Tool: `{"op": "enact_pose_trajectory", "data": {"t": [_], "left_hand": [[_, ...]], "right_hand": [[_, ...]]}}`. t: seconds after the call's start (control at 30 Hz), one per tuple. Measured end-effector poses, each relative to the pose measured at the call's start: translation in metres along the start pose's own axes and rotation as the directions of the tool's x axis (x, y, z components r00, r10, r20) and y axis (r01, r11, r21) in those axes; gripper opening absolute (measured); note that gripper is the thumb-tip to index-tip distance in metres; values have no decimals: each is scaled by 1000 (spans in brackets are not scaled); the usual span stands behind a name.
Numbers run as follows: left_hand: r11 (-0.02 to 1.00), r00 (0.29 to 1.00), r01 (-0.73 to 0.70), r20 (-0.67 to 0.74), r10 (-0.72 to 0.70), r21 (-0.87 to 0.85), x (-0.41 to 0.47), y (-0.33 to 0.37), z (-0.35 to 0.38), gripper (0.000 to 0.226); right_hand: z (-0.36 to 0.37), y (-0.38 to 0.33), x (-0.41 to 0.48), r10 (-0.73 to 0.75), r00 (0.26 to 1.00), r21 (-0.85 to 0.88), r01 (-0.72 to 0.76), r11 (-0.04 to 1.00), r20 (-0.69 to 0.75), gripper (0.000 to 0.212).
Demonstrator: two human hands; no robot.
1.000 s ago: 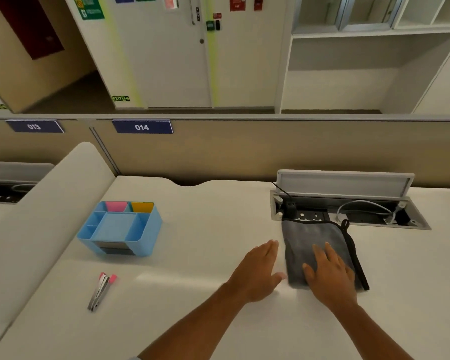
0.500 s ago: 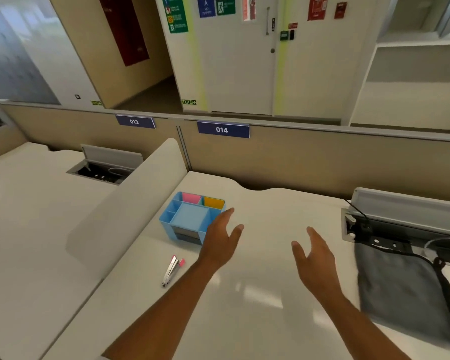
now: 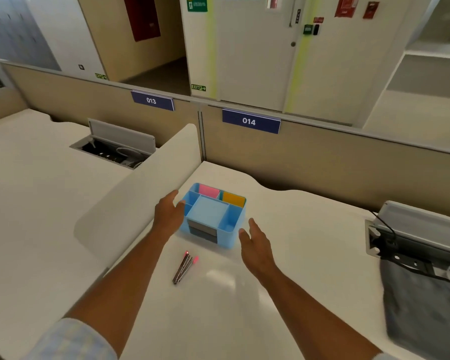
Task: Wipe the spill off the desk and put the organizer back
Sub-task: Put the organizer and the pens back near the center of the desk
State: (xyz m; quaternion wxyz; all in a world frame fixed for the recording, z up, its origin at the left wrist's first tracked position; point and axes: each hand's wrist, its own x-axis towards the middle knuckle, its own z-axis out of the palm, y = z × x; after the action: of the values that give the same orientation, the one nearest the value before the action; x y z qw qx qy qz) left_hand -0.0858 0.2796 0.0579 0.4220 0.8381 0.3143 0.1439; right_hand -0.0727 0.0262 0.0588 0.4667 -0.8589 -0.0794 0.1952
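Observation:
A light blue desk organizer point(image 3: 213, 215) with pink and yellow compartments stands on the white desk point(image 3: 309, 242) near the left divider. My left hand point(image 3: 168, 213) is open at the organizer's left side, fingertips at its wall. My right hand point(image 3: 256, 242) is open just off its front right corner, not touching. A grey cloth point(image 3: 424, 305) lies flat at the desk's right edge of view, apart from both hands.
Two pens with pink ends point(image 3: 184, 267) lie on the desk in front of the organizer, between my forearms. A white curved divider point(image 3: 151, 183) borders the desk on the left. An open cable tray point(image 3: 405, 242) with a black cable sits at the right, above the cloth.
Both hands left the grey cloth and moved left to either side of the organizer. The view swung left, so the cloth now sits at the right edge.

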Motion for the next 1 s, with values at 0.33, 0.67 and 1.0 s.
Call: {"op": "enact_pose_trajectory", "data": {"t": [0.33,0.67,1.0], "left_hand": [[978,980,131,167,-104,-163,12,-25,5,28],[967,978,98,201,-50,-237,-1,-5,4,24],[933,966,36,252,60,-358,-52,56,57,14]], "right_hand": [[27,0,15,135,984,136,-150,979,113,61],[14,6,13,98,985,259,-132,957,142,55],[-65,44,-7,113,994,259,-106,960,-10,58]]}}
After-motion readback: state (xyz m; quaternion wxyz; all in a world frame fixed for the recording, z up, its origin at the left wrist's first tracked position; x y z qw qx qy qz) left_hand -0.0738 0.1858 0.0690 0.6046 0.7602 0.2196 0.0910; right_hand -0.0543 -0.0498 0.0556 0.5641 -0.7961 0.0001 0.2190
